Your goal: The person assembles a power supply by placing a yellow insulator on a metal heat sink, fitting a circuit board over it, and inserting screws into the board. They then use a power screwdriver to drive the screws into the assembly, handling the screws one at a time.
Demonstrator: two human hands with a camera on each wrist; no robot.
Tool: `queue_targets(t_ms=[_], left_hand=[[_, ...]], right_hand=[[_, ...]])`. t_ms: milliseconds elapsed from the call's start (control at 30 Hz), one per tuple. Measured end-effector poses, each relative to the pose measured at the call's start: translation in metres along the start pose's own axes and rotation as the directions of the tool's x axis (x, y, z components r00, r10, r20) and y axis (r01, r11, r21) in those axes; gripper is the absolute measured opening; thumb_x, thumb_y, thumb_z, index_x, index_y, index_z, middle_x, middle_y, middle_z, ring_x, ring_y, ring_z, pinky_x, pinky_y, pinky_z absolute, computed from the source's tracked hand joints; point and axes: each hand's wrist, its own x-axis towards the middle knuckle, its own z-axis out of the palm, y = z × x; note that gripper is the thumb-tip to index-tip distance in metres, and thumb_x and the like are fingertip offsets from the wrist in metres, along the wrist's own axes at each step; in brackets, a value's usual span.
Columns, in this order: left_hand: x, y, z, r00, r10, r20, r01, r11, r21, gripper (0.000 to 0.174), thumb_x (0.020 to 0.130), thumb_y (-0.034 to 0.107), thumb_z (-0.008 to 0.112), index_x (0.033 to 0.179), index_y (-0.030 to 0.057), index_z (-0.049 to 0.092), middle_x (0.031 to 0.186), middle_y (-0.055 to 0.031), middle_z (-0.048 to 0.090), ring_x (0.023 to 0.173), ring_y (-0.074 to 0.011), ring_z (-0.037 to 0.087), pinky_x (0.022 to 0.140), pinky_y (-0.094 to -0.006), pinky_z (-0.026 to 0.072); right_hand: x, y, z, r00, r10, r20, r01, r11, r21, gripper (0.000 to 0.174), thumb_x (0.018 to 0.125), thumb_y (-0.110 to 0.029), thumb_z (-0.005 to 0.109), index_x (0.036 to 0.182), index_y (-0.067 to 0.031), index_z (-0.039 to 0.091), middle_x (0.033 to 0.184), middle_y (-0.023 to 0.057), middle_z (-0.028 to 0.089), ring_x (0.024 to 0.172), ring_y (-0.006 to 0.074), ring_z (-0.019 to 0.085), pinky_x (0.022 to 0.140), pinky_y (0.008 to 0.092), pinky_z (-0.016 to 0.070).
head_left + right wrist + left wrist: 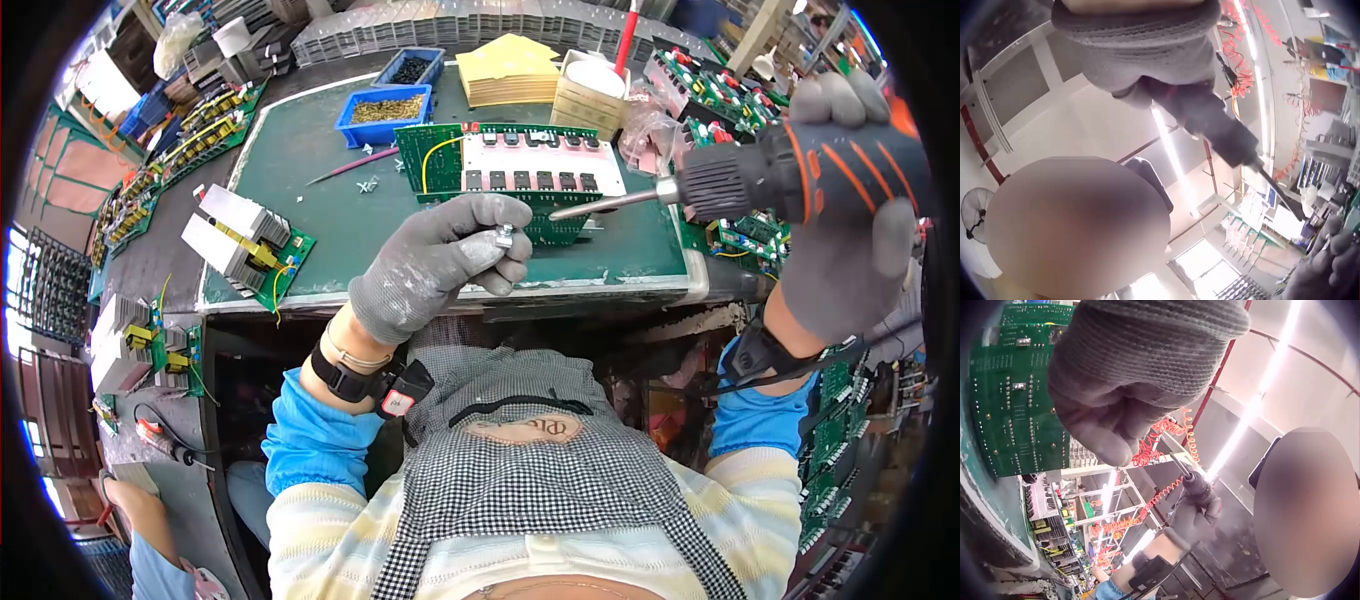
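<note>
My gloved left hand is raised over the front of the bench, pinching a small shiny metal piece between thumb and forefinger. Just behind it stands a green circuit board assembly with a white plate and rows of black components. In the left wrist view the board's soldered face shows beside the gloved fingers. My gloved right hand grips a black and orange power screwdriver at the right. Its long bit points left toward the metal piece, with a gap between them.
Blue bins of small parts, yellow sheets and a box line the back. A thin purple-handled tool and loose metal clips lie left of the board. Heatsink boards stand further left; more boards crowd the right.
</note>
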Motion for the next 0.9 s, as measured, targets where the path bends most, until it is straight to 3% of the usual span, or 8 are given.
queue_targets(t_ms=[67,200,400,667,733,833,867,900], left_hand=[[0.0,0.004,0.005,0.999,-0.001,-0.039,0.006,0.994,0.109,0.029,0.101,0.007,0.059,0.128,-0.0033,0.058,0.104,-0.0102,0.068,0.089,-0.0164,0.068,0.078,-0.0276,0.0589],[0.005,0.005,0.011,0.999,0.042,-0.022,-0.036,0.977,0.208,0.029,0.1,0.009,0.061,0.126,-0.0033,0.061,0.103,-0.0096,0.069,0.089,-0.0153,0.068,0.079,-0.027,0.0583],[0.007,0.005,0.014,0.999,0.032,-0.034,-0.023,0.967,0.253,0.029,0.099,0.008,0.061,0.125,-0.0041,0.061,0.1,-0.0093,0.069,0.088,-0.0147,0.067,0.079,-0.0272,0.058],[0.012,-0.005,0.02,0.982,0.15,-0.114,-0.125,0.972,0.2,0.028,0.099,0.004,0.058,0.125,-0.0054,0.062,0.101,-0.0121,0.069,0.088,-0.016,0.067,0.078,-0.0283,0.0577],[0.016,-0.014,0.026,0.938,0.336,-0.085,-0.275,0.871,0.408,0.027,0.097,0.001,0.061,0.123,-0.0049,0.064,0.1,-0.0097,0.07,0.087,-0.0163,0.068,0.077,-0.0288,0.0563],[0.026,-0.025,0.025,0.631,0.763,0.143,-0.473,0.232,0.85,0.026,0.09,0.006,0.074,0.116,0.007,0.071,0.095,-0.0127,0.072,0.079,-0.0184,0.069,0.071,-0.031,0.055],[0.027,-0.025,0.025,0.569,0.805,0.169,-0.528,0.199,0.826,0.026,0.09,0.005,0.073,0.115,0.0066,0.071,0.091,-0.0126,0.071,0.077,-0.0198,0.069,0.07,-0.0315,0.0545],[0.023,-0.021,0.028,0.639,0.763,0.1,-0.488,0.301,0.819,0.026,0.09,0.005,0.073,0.116,0.0064,0.071,0.09,-0.0121,0.07,0.076,-0.0198,0.069,0.07,-0.0316,0.0544]], right_hand=[[0.006,0.012,-0.017,0.97,-0.061,0.236,0.011,0.978,0.206,0.058,0.079,-0.022,0.077,0.122,-0.0005,0.044,0.104,0.0085,0.035,0.102,0.0187,0.041,0.095,0.0392,0.0388],[0.009,0.012,-0.011,0.963,0.013,0.269,-0.089,0.959,0.271,0.051,0.075,-0.016,0.072,0.113,-0.0055,0.041,0.098,0.0047,0.031,0.09,0.016,0.034,0.086,0.0339,0.0358],[0.006,0.037,-0.01,0.948,0.019,0.318,-0.136,0.926,0.351,0.069,0.076,-0.011,0.069,0.136,0.0002,0.037,0.1,0.0057,0.034,0.093,0.0165,0.037,0.088,0.035,0.0382],[-0.015,0.034,-0.007,0.988,0.154,-0.003,-0.151,0.976,0.159,0.061,0.087,-0.011,0.063,0.14,0.006,0.039,0.115,0.0149,0.045,0.109,0.0255,0.047,0.103,0.046,0.0416],[-0.031,0.033,-0.031,0.989,0.14,-0.053,-0.129,0.976,0.174,0.051,0.092,-0.014,0.06,0.136,0.0074,0.045,0.122,0.02,0.049,0.116,0.0308,0.05,0.109,0.0501,0.0402],[-0.004,0.044,-0.056,0.931,0.319,0.179,-0.366,0.818,0.445,0.043,0.1,-0.024,0.052,0.129,0.0086,0.054,0.123,0.0261,0.057,0.12,0.0367,0.055,0.117,0.0567,0.0354],[0.012,0.045,-0.064,0.891,0.367,0.269,-0.454,0.739,0.498,0.045,0.102,-0.028,0.05,0.128,0.0087,0.055,0.121,0.0267,0.059,0.119,0.0376,0.057,0.118,0.0584,0.0339],[0.016,0.053,-0.081,0.891,0.388,0.235,-0.454,0.757,0.47,0.047,0.102,-0.03,0.05,0.13,0.0086,0.054,0.117,0.0246,0.061,0.116,0.0364,0.058,0.119,0.0588,0.0331]])
